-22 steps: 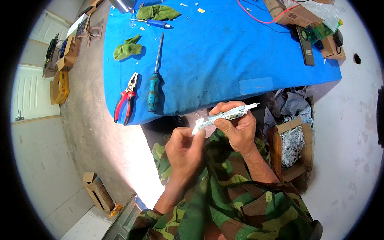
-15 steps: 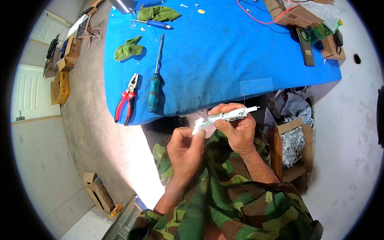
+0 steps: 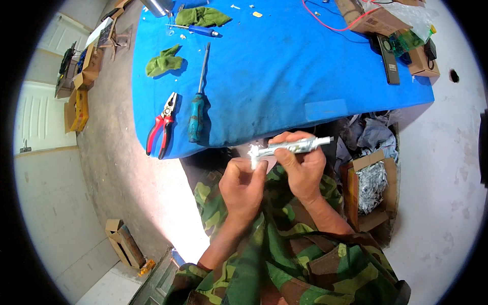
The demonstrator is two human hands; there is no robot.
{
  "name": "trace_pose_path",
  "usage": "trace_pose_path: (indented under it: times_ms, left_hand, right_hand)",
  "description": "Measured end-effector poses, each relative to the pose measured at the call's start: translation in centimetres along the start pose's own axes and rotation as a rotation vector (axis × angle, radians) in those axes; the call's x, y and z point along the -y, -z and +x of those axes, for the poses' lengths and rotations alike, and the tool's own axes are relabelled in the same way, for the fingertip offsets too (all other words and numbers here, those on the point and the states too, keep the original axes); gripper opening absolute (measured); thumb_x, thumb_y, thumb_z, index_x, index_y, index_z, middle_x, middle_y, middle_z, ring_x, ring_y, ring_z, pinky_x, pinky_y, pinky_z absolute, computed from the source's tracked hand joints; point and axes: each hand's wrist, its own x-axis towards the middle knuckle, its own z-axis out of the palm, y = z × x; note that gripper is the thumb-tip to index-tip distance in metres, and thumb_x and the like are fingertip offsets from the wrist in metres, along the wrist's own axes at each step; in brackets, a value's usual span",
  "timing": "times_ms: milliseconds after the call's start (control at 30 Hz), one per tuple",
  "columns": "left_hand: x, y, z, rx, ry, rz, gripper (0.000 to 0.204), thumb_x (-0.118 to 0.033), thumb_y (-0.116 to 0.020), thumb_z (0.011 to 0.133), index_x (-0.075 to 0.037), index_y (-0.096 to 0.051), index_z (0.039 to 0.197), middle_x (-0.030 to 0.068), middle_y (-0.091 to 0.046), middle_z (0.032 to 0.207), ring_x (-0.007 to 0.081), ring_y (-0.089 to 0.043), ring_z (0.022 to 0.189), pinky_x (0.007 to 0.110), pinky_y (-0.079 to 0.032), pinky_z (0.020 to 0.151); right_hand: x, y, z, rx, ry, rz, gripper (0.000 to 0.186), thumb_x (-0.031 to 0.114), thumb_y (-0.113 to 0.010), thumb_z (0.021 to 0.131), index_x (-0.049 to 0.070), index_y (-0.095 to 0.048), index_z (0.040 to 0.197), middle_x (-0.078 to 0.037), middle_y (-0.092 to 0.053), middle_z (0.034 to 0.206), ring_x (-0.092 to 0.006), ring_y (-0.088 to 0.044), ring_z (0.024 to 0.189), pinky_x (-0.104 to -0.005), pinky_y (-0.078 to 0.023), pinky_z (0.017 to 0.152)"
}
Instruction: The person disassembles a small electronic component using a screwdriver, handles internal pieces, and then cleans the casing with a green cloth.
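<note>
My right hand (image 3: 304,175) grips a slim white elongated device (image 3: 297,146) with small fittings along it, held nearly level over my lap just below the table edge. My left hand (image 3: 241,185) pinches a small crumbly white piece (image 3: 253,158) at the device's left end. Above my hands on the blue-covered table (image 3: 264,66) lie red-and-black pliers (image 3: 162,124), a teal-handled screwdriver (image 3: 196,114), a small blue screwdriver (image 3: 202,30) and two green cloths (image 3: 163,64) (image 3: 202,17).
At the table's right are cardboard boxes (image 3: 422,62), a dark phone-like object (image 3: 390,68), a red cable (image 3: 330,25) and plastic bags. A box of white shreds (image 3: 372,185) stands right of my legs. More boxes (image 3: 124,244) and a wall with doors are left.
My left hand has moved slightly right and up with the white piece. The device in my right hand has turned a little and sits more level.
</note>
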Motion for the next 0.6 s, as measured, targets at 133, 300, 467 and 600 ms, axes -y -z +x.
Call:
trace_pose_path:
  times_ms: [133,300,467,600]
  left_hand:
    - [0.0,0.3,0.4,0.019,-0.023,0.025,0.019,-0.003,-0.074,0.098,-0.002,-0.056,0.094,0.0061,-0.066,0.094,0.0068,-0.061,0.069,0.022,-0.051,0.057]
    - [0.1,1.0,0.8,0.042,0.064,-0.042,0.018,-0.007,-0.075,0.098,-0.001,-0.058,0.096,0.0079,-0.068,0.097,0.0077,-0.062,0.071,0.022,-0.052,0.059]
    - [-0.1,1.4,0.8,0.057,0.133,-0.038,0.017,-0.009,-0.074,0.099,0.0,-0.061,0.099,0.0092,-0.069,0.096,0.0083,-0.063,0.072,0.023,-0.052,0.06]
    - [-0.8,1.6,1.4,0.022,0.132,-0.199,0.016,-0.01,-0.074,0.1,0.0,-0.062,0.096,0.01,-0.07,0.096,0.009,-0.063,0.072,0.024,-0.052,0.063]
  right_hand:
    - [-0.7,1.4,0.7,-0.012,-0.058,0.014,0.023,0.003,-0.076,0.096,0.0,-0.064,0.115,-0.01,-0.074,0.111,-0.0151,-0.071,0.099,-0.0301,-0.058,0.088]
    - [-1.1,1.4,0.7,-0.027,-0.09,0.043,0.023,0.007,-0.077,0.096,0.001,-0.064,0.115,-0.01,-0.074,0.11,-0.0141,-0.07,0.095,-0.0286,-0.058,0.083]
    - [-1.0,1.7,0.9,-0.069,-0.121,0.06,0.022,0.013,-0.077,0.098,0.002,-0.064,0.113,-0.005,-0.071,0.104,-0.0116,-0.067,0.09,-0.027,-0.056,0.081]
    - [-1.0,2.4,1.4,-0.095,-0.144,0.039,0.022,0.018,-0.076,0.1,0.004,-0.064,0.111,-0.001,-0.067,0.099,-0.0082,-0.062,0.087,-0.0243,-0.053,0.078]
